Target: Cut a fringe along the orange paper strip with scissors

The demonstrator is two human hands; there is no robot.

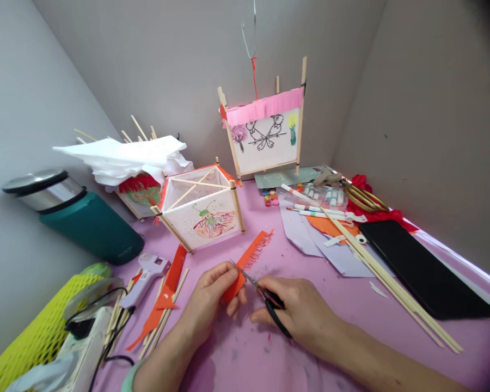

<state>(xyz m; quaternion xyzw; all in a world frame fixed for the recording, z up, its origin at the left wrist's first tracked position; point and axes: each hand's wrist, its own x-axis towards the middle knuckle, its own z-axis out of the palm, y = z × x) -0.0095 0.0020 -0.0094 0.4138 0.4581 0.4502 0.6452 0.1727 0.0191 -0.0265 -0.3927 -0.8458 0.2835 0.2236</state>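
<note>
Between the thumb and fingers of my left hand (pixel 214 291) is an orange paper strip (pixel 251 251), its far part cut into a fine fringe along the right edge. My right hand (pixel 298 310) is closed round the black handles of a pair of scissors (pixel 271 305). The scissor blades reach across to the strip, right beside my left thumb. Just beyond my hands stands a paper lantern (pixel 212 222) on a wooden stick frame, with an insect drawn on its front panel. Another orange paper piece (pixel 163 305) lies to the left of my left forearm.
A hanging lantern (pixel 265 130) with pink fringe is at the back. On the left are a teal bottle (pixel 90 223), a glue gun (pixel 145 277) and a power strip (pixel 87 348). Wooden sticks (pixel 384 283), a black phone-like slab (pixel 422 267) and markers (pixel 322 211) lie on the right.
</note>
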